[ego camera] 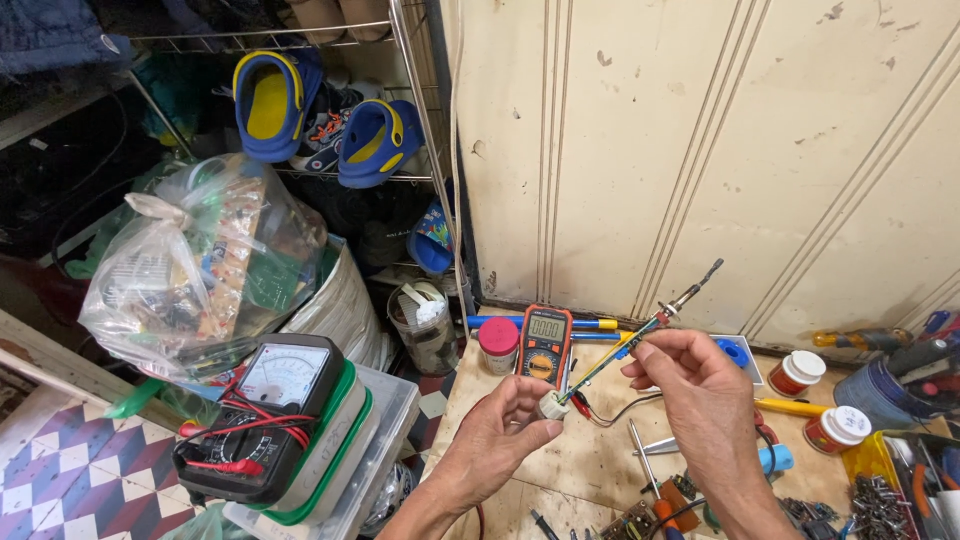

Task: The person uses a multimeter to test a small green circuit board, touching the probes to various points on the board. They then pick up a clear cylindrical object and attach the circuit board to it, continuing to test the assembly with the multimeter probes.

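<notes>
Two hands hold a slim soldering iron with a dark metal tip [640, 335] above the plywood surface [590, 465]. Left hand [500, 435] fingers pinch its white base at 7 o'clock; right hand [700, 385] fingers pinch the shaft, steadying it tip-up toward 1 o'clock, before the orange digital multimeter [545, 345].

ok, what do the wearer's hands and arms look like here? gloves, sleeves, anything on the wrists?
Both are bare. The left hand has no glove, ring or watch in view, and its forearm shows no sleeve down to the frame edge. The right hand is likewise ungloved, with no ring or wristband visible and no sleeve on the forearm. The fingers carry no tape or markings that I can make out.
</notes>
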